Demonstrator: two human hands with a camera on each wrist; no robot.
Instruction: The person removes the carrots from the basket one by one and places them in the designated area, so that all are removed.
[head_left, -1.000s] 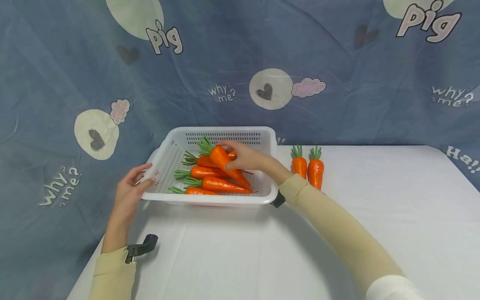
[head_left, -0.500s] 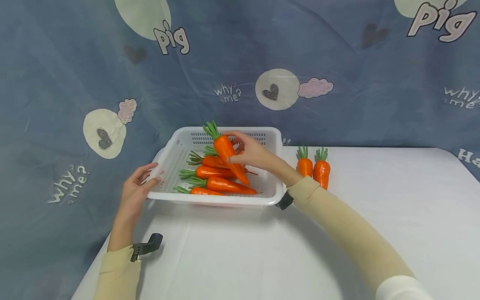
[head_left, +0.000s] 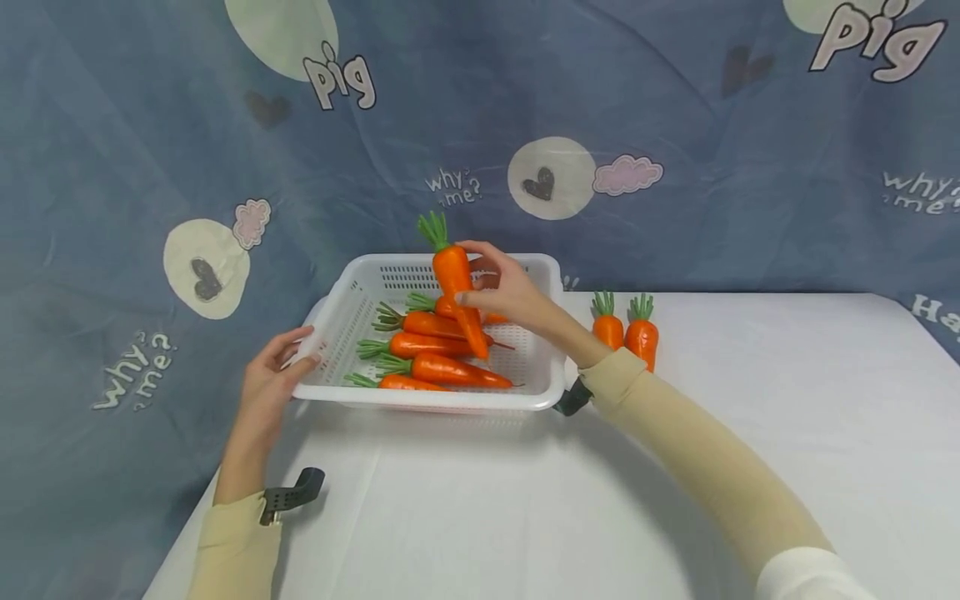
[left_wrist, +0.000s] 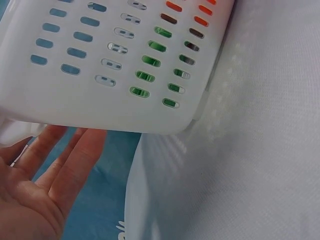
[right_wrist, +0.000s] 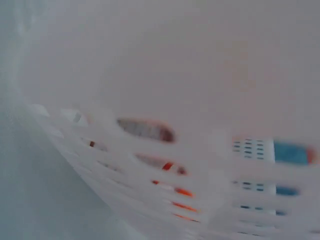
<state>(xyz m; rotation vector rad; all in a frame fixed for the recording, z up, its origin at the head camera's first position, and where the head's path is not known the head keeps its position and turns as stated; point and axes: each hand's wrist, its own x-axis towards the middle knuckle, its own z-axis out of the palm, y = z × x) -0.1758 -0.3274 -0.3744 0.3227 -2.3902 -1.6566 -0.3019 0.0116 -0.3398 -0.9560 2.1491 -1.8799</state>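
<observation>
My right hand [head_left: 508, 287] holds an orange carrot [head_left: 452, 268] with green tops by its thick part, tip pointing down, over a white plastic basket [head_left: 427, 401]. Several more carrots [head_left: 459, 369] lie inside, mostly with tops to the left. At the basket's left end, my left hand [head_left: 272, 377] grips the rim, thumb on the upper side. From the left wrist view, the fingers of the left hand [left_wrist: 52, 182] reach beneath the rim beside the slotted wall [left_wrist: 120, 107]. Close and blurred, the basket's wall [right_wrist: 150, 65] fills the right wrist view, which hides the right hand.
Two carrots lie side by side on the white table [head_left: 750, 433] right of the basket, a left one [head_left: 607, 331] and a right one [head_left: 642, 340], partly behind the right forearm. A blue printed cloth [head_left: 420, 100] hangs behind the table.
My right hand has lifted the carrot upward from among the others, and it now hangs more upright. My left hand stays on the basket's rim. The head view has shifted slightly.
</observation>
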